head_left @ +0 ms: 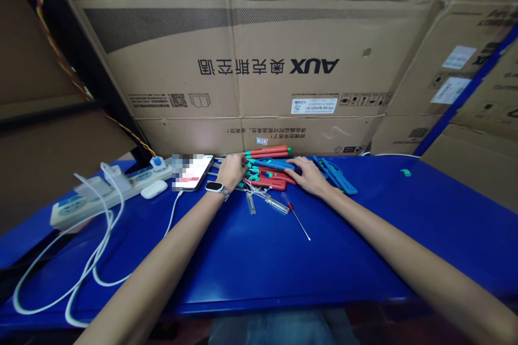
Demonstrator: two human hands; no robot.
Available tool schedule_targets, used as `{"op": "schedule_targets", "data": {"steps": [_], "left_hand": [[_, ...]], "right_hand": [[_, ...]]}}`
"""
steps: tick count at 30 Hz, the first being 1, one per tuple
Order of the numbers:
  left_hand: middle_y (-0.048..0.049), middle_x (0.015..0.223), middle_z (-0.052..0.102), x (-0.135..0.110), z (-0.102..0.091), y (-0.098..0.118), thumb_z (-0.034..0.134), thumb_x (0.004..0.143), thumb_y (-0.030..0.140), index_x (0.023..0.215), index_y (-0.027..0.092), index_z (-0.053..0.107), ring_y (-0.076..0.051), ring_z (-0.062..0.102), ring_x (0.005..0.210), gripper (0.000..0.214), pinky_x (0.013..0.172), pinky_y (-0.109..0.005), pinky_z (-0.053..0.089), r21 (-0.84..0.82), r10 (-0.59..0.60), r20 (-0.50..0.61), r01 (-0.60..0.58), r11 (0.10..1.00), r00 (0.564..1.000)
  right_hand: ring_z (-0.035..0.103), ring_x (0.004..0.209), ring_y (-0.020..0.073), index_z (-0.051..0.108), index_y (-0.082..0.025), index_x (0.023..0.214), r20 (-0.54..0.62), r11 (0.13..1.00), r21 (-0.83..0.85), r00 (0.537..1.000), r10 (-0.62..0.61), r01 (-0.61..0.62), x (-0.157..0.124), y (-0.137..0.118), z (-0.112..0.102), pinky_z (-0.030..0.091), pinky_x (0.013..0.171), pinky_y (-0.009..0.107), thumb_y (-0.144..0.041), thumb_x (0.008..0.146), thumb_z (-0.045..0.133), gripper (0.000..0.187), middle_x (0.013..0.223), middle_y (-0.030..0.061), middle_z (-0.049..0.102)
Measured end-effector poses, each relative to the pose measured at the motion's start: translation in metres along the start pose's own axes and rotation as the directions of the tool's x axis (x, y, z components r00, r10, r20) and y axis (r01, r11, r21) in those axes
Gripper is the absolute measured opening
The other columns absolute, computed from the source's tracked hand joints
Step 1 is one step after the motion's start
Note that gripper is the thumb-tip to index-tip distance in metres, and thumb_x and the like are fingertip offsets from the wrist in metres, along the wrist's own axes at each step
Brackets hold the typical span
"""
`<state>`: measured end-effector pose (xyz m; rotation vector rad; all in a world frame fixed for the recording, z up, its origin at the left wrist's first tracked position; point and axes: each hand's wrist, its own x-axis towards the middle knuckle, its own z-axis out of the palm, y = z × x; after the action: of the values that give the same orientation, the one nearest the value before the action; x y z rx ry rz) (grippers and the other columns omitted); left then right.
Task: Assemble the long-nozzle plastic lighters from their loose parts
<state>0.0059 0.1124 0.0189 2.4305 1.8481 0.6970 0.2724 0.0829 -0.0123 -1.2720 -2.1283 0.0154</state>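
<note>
A pile of screwdrivers point(269, 164) with red, blue and teal handles lies at the far edge of the blue table point(259, 259). My left hand point(232, 170), with a watch on its wrist, is curled over the left end of the pile, fingers closed round the shafts. On the right side of the pile my right hand point(309, 174) lies with its fingers resting on a blue-handled screwdriver. A thin red-handled screwdriver point(295, 215) and small clear-handled ones point(275, 204) lie just in front of the pile.
A phone point(192, 171) on a white cable, a white earbud case point(154, 189) and a white power strip point(101, 194) with plugs lie at left. Blue flat tools point(335, 173) lie right of the pile. Large cardboard boxes point(263, 64) wall off the back.
</note>
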Motion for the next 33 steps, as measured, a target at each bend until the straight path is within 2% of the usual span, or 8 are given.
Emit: {"op": "schedule_targets", "data": {"steps": [6, 9, 12, 18, 23, 26, 29, 33], "left_hand": [[-0.0078, 0.096, 0.075, -0.014, -0.022, -0.007, 0.059, 0.086, 0.011, 0.099, 0.017, 0.070, -0.021, 0.069, 0.087, 0.018, 0.079, -0.030, 0.051, -0.044, 0.052, -0.019, -0.052, 0.998, 0.998], [-0.0069, 0.098, 0.075, -0.035, -0.034, -0.015, 0.060, 0.088, 0.016, 0.099, 0.018, 0.071, -0.020, 0.068, 0.087, 0.016, 0.081, -0.031, 0.051, -0.131, 0.194, -0.033, -0.197, 0.972, 0.980], [-0.0056, 0.097, 0.074, -0.058, -0.036, -0.024, 0.061, 0.089, 0.021, 0.098, 0.019, 0.072, -0.019, 0.067, 0.084, 0.014, 0.079, -0.030, 0.051, -0.296, 0.366, -0.004, -0.351, 0.889, 0.931], [-0.0061, 0.094, 0.071, -0.082, -0.031, -0.031, 0.059, 0.091, 0.023, 0.094, 0.019, 0.073, -0.020, 0.065, 0.090, 0.015, 0.083, -0.033, 0.051, -0.331, 0.432, 0.116, -0.375, 0.866, 0.894], [-0.0094, 0.097, 0.066, -0.064, -0.035, -0.029, 0.051, 0.096, 0.029, 0.098, 0.017, 0.073, -0.023, 0.062, 0.094, 0.025, 0.087, -0.036, 0.050, -0.129, 0.338, 0.030, -0.332, 0.935, 0.941], [-0.0094, 0.095, 0.067, -0.042, -0.033, -0.022, 0.056, 0.091, 0.023, 0.095, 0.018, 0.075, -0.024, 0.063, 0.094, 0.020, 0.086, -0.033, 0.050, 0.054, 0.273, 0.147, -0.283, 0.958, 0.951], [-0.0101, 0.091, 0.068, -0.021, -0.027, -0.015, 0.059, 0.087, 0.018, 0.090, 0.018, 0.077, -0.024, 0.066, 0.090, 0.018, 0.082, -0.031, 0.050, 0.111, 0.232, 0.184, -0.254, 0.961, 0.955], [-0.0109, 0.091, 0.071, -0.003, -0.021, -0.006, 0.064, 0.083, 0.022, 0.091, 0.019, 0.078, -0.025, 0.068, 0.092, 0.016, 0.079, -0.029, 0.051, 0.172, 0.163, 0.220, -0.203, 0.964, 0.962]], "right_hand": [[0.058, 0.097, 0.0251, 0.066, -0.017, 0.118, 0.051, 0.997, -0.079, 0.999, 0.016, -0.012, 0.000, -0.006, -0.003, 0.044, 0.087, 0.039, -0.038, 0.094, 0.055, 0.033, 0.105, 0.0105, 0.067], [0.057, 0.095, 0.0246, 0.065, -0.017, 0.120, 0.092, 0.995, -0.098, 0.996, 0.007, 0.002, 0.002, -0.011, -0.003, 0.043, 0.086, 0.038, -0.035, 0.094, 0.056, 0.034, 0.104, 0.0106, 0.066], [0.056, 0.097, 0.0253, 0.064, -0.017, 0.123, 0.117, 0.992, -0.125, 0.993, 0.025, -0.011, 0.005, -0.017, -0.001, 0.043, 0.086, 0.039, -0.033, 0.093, 0.055, 0.035, 0.106, 0.0115, 0.066], [0.051, 0.111, 0.0311, 0.063, -0.017, 0.125, 0.084, 0.975, -0.198, 0.989, 0.122, -0.104, 0.008, -0.035, -0.002, 0.042, 0.090, 0.044, -0.032, 0.089, 0.058, 0.039, 0.121, 0.0147, 0.058], [0.053, 0.107, 0.0269, 0.068, -0.019, 0.111, 0.086, 0.989, -0.141, 0.995, 0.044, -0.031, 0.015, -0.058, -0.004, 0.043, 0.089, 0.040, -0.031, 0.089, 0.058, 0.026, 0.111, 0.0111, 0.060], [0.056, 0.103, 0.0239, 0.071, -0.021, 0.097, 0.199, 0.992, -0.116, 0.980, -0.016, 0.040, 0.027, -0.075, 0.001, 0.042, 0.087, 0.035, -0.032, 0.088, 0.060, 0.018, 0.104, 0.0092, 0.062], [0.058, 0.104, 0.0263, 0.073, -0.021, 0.094, 0.279, 0.984, -0.176, 0.958, 0.067, -0.018, 0.041, -0.090, 0.009, 0.042, 0.083, 0.035, -0.035, 0.084, 0.065, 0.020, 0.105, 0.0108, 0.066], [0.063, 0.092, 0.0263, 0.073, -0.020, 0.081, 0.287, 0.981, -0.181, 0.950, 0.122, -0.071, 0.051, -0.098, 0.016, 0.042, 0.074, 0.033, -0.030, 0.080, 0.068, 0.012, 0.089, 0.0092, 0.071]]}}
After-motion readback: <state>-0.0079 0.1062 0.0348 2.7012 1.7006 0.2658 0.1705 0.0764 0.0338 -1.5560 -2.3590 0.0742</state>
